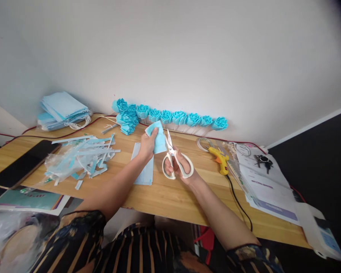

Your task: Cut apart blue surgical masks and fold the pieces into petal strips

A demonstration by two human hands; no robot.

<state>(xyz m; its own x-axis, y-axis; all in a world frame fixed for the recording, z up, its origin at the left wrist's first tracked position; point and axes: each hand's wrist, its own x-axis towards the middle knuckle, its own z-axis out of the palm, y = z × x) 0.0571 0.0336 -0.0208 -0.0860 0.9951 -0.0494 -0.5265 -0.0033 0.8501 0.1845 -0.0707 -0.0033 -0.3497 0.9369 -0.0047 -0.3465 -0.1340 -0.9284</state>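
Pinched in my left hand (148, 145) is a folded piece of light blue mask fabric (160, 141), held up over the desk. My right hand (184, 167) has its fingers through the handles of white-handled scissors (170, 149). Their blades point up and are parted, right beside the fabric's right edge. Below my left wrist, a flat blue face mask (144, 172) lies on the wood, partly hidden by my forearm. Behind my hands, a row of blue fabric flowers (179, 118) leans along the wall.
Left are a stack of blue masks (64, 106), a heap of cut strips (88, 155) and a dark phone (22, 163). To the right lie a yellow glue gun (220, 159) with a black cord, papers (258, 178) and keys (264, 160). The wooden desk (170, 201) meets the wall behind.
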